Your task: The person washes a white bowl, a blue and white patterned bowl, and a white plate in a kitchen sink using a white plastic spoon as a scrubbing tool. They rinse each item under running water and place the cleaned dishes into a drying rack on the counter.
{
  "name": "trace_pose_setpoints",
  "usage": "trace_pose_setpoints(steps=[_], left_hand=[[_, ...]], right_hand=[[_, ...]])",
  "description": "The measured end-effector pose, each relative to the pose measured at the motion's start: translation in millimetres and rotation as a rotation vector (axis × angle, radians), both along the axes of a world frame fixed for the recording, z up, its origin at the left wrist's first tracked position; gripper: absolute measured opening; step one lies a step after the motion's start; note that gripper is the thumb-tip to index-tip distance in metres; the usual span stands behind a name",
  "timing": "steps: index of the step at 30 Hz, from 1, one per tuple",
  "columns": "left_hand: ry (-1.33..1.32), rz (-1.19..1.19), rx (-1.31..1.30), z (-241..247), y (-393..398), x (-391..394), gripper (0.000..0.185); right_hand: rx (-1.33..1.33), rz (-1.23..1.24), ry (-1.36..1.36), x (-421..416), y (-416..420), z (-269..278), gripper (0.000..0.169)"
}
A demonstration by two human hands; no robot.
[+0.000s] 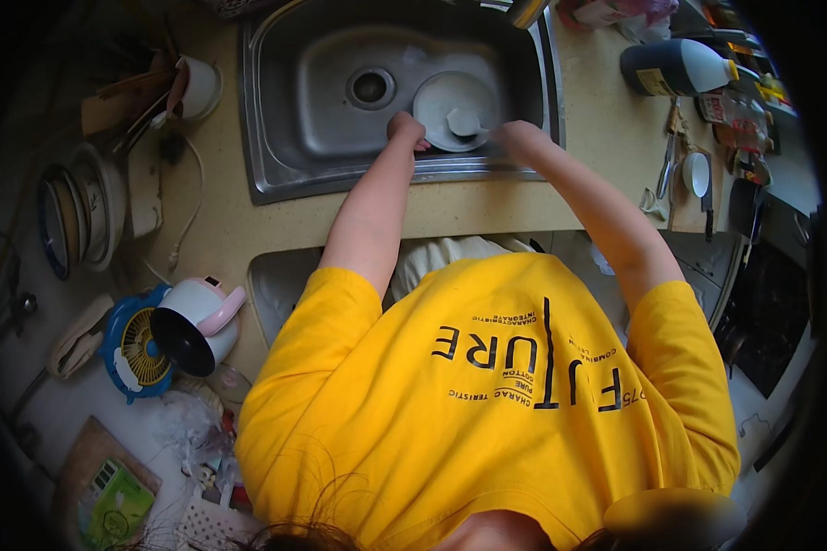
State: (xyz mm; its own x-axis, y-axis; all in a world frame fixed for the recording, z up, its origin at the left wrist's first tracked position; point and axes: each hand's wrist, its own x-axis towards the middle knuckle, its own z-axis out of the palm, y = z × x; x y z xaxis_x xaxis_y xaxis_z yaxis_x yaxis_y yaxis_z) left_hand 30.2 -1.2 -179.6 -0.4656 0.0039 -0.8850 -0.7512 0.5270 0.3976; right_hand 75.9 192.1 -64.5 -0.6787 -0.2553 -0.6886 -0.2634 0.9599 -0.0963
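Observation:
A round white dish (431, 103) is in the stainless steel sink (324, 131), right of the drain (370, 88). My left hand (406, 129) is curled at the dish's near left rim, its fingertips partly hidden. Over the dish lies the round head of a white ladle or large spoon (463, 122). Its handle runs right into my right hand (520, 141), which is blurred and closed around it near the sink's front edge.
A faucet (527, 10) hangs over the sink's far right. Left on the counter (282, 220) are stacked plates (86, 206), a utensil holder (200, 88), an electric kettle (193, 324) and a blue fan (138, 344). To the right are a large bottle (675, 67) and a knife (707, 193).

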Motion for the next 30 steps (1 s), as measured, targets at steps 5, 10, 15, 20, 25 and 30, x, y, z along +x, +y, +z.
trace_pose_setpoints(steps=[5, 10, 15, 20, 25, 30], left_hand=[[-0.001, 0.025, -0.008, 1.3, -0.3, 0.1, 0.007], [-0.031, -0.028, 0.022, -5.9, -1.9, -1.0, 0.007], [-0.047, 0.042, 0.027, -0.1, -1.1, 2.1, 0.009], [-0.042, 0.005, 0.022, 4.7, 2.3, -0.2, 0.009], [-0.037, 0.059, -0.040, 14.3, 2.3, -0.7, 0.008], [-0.048, 0.015, -0.013, 7.1, 1.7, -1.7, 0.009]], right_hand=[[-0.022, -0.071, 0.036, 0.3, -38.4, 31.1, 0.020], [0.084, -0.051, 0.118, -15.4, -47.7, 31.6, 0.021], [0.014, -0.155, 0.096, -29.5, -5.4, -7.4, 0.018], [-0.033, -0.336, -0.340, -30.6, 28.3, -32.3, 0.020], [-0.254, -0.760, -0.520, -14.3, -6.6, 36.6, 0.027], [-0.114, -0.469, -0.407, -9.2, 0.0, 48.6, 0.033]])
